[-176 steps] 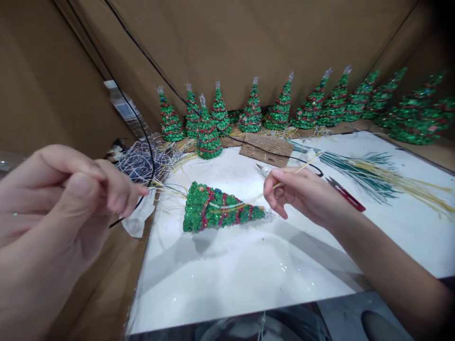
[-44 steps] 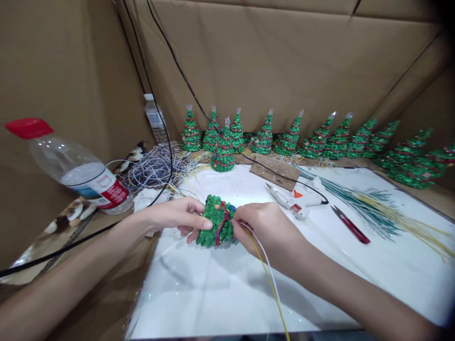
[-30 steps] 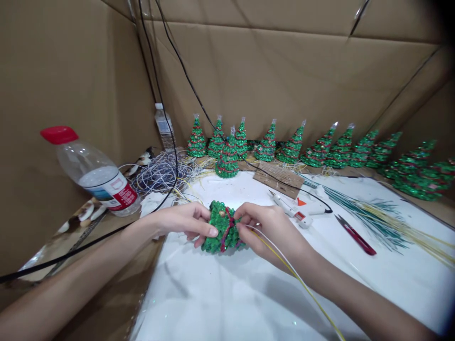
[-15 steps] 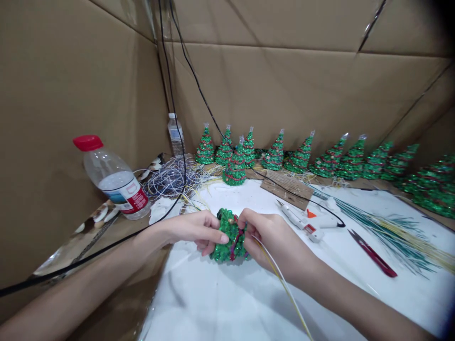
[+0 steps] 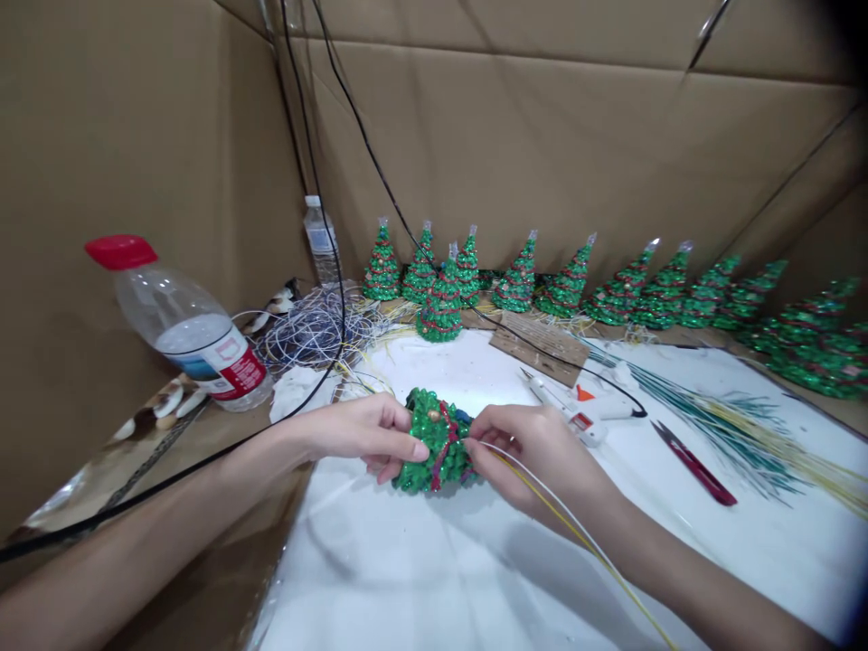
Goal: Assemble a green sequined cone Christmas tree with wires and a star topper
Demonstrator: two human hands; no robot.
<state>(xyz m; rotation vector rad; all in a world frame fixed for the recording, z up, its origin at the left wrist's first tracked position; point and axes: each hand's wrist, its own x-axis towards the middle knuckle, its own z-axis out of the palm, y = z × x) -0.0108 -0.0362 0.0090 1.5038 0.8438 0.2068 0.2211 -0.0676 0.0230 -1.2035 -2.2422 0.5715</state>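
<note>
Red-capped bottle just beside crumpled white tissue

From the person's head, the single view looks forward and down at close range, across the white counter to the far cardboard wall.

Craft workshop, with glue gun, snips and lined-up glittery trees.

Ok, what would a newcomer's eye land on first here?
Probably the glittery green tree at the centre, held by the left grip, with the right grip at its side pinching white and yellow strands. Next, perhaps, the row of similar trees along the back and the red-capped bottle at the left.
</note>
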